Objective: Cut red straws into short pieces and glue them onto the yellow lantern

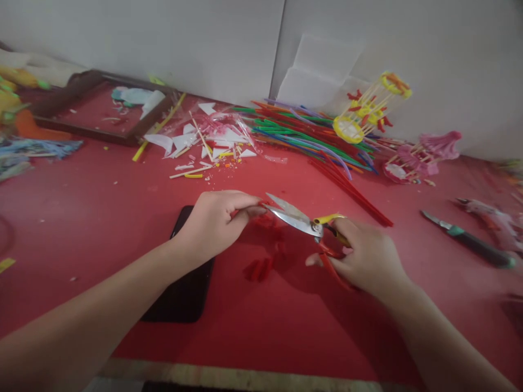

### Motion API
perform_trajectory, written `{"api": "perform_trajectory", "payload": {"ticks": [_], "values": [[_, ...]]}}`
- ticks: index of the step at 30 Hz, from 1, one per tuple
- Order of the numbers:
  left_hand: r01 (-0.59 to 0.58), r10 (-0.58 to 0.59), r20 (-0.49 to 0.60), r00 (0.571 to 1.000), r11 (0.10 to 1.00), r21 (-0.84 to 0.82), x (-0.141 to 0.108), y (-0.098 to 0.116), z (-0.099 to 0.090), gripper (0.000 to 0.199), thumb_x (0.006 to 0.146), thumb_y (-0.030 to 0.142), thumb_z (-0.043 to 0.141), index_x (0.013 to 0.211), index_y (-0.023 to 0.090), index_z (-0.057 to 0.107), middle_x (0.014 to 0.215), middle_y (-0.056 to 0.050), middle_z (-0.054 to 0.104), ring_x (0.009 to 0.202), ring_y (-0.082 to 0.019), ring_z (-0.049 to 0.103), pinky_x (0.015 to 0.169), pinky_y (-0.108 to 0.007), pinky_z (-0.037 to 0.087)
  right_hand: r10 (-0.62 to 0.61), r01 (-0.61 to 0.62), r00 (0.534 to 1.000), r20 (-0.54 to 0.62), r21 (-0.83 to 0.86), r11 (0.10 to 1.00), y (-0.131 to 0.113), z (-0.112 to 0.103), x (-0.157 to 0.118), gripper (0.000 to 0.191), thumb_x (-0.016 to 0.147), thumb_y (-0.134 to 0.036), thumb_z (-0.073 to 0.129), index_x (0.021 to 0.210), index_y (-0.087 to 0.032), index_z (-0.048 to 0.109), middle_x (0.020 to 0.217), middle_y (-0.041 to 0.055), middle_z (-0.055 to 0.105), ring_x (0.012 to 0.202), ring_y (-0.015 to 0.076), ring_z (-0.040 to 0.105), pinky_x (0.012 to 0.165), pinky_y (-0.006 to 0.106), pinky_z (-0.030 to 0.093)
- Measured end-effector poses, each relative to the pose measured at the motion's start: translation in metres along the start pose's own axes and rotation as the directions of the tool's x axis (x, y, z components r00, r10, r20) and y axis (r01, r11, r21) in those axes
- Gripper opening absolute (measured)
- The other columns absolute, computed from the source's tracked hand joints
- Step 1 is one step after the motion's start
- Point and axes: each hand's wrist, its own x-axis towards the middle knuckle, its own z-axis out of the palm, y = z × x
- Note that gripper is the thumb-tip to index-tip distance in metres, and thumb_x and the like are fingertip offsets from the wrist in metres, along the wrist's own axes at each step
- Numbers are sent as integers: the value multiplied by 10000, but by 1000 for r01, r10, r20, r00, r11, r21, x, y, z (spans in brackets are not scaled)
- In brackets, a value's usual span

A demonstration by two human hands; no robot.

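Observation:
My left hand [223,220] is closed, thumb and fingertips pinching a small red piece of pipe cleaner [263,203] that is mostly hidden. In my right hand [368,256] is a pair of scissors [296,219] with yellow and red handles. Its blades stand apart and point left, their tips right at the pinched piece. Below, on the red table [253,326], lie several short red cut pieces [259,269], blurred and partly in shadow. A black phone [192,299] lies flat under my left wrist.
Behind my hands are a bundle of coloured pipe cleaners [306,130] and a heap of white and pink scraps [220,136]. A dark frame [134,130] lies at the back left. Stick models [363,111] stand at the back right; a green-and-black knife [469,239] lies at the right.

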Motion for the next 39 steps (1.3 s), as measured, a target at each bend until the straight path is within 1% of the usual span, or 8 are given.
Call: {"api": "perform_trajectory", "payload": {"ticks": [7, 10, 13, 16, 22, 28, 34, 39], "values": [[-30, 29, 45, 999, 999, 12, 1, 2, -2, 233, 892, 171, 547, 697, 152, 673, 633, 22, 636, 588, -90, 572, 564, -183, 375, 9, -9, 1000, -26, -13, 1000, 2, 5, -1, 542, 745, -762, 517, 747, -220, 536, 645, 6, 604, 559, 166, 579, 511, 261, 325], [-29, 31, 62, 998, 999, -30, 0, 2, -2, 231, 888, 165, 545, 697, 153, 674, 647, 17, 652, 602, -93, 585, 567, -180, 382, 12, -13, 999, -47, -11, 1000, 2, 6, -2, 541, 736, -756, 538, 754, -216, 543, 672, 9, 630, 553, 157, 590, 505, 257, 333], [-24, 29, 80, 996, 997, -68, 0, 1, -2, 208, 855, 92, 542, 761, 165, 712, 693, 21, 689, 639, -91, 615, 594, -169, 399, 7, -7, 998, -66, 0, 1000, 2, 5, -2, 525, 739, -738, 558, 766, -214, 557, 701, 12, 653, 570, 153, 607, 510, 253, 348], [-12, 20, 99, 995, 996, -84, 0, -1, -1, 226, 833, 64, 544, 821, 178, 739, 738, 21, 720, 670, -96, 641, 616, -168, 416, -3, 2, 996, -92, -11, 1000, 1, 4, -2, 508, 746, -720, 569, 774, -213, 572, 708, 17, 666, 602, 160, 625, 512, 253, 348], [-14, 28, 122, 992, 993, -114, 1, -1, 0, 266, 790, 25, 527, 790, 184, 740, 781, 25, 754, 720, -100, 682, 646, -165, 441, -16, 11, 992, -124, -40, 999, 2, 4, -3, 560, 676, -760, 615, 789, -212, 589, 695, 16, 670, 615, 174, 635, 522, 264, 359], [-20, 33, 126, 991, 994, -107, 0, 1, -1, 243, 803, 54, 522, 763, 170, 732, 729, 21, 737, 681, -97, 673, 614, -165, 436, -22, 15, 992, -127, -50, 999, 4, 4, -3, 517, 722, -725, 597, 791, -213, 587, 704, 15, 675, 608, 170, 640, 517, 262, 363], [-21, 37, 139, 990, 994, -109, -1, 1, -2, 214, 827, 92, 540, 761, 169, 729, 724, 13, 728, 674, -104, 665, 610, -177, 432, -35, 29, 991, -128, -48, 998, 1, 2, -2, 509, 756, -716, 567, 763, -208, 568, 658, 22, 655, 585, 169, 634, 503, 265, 356], [-25, 37, 133, 990, 995, -93, -2, 1, -2, 212, 847, 126, 552, 752, 180, 733, 703, 11, 721, 646, -110, 652, 596, -187, 434, -49, 48, 993, -106, -11, 999, 2, 3, -2, 518, 744, -723, 576, 792, -209, 621, 698, 40, 692, 630, 192, 664, 534, 284, 388]]}}
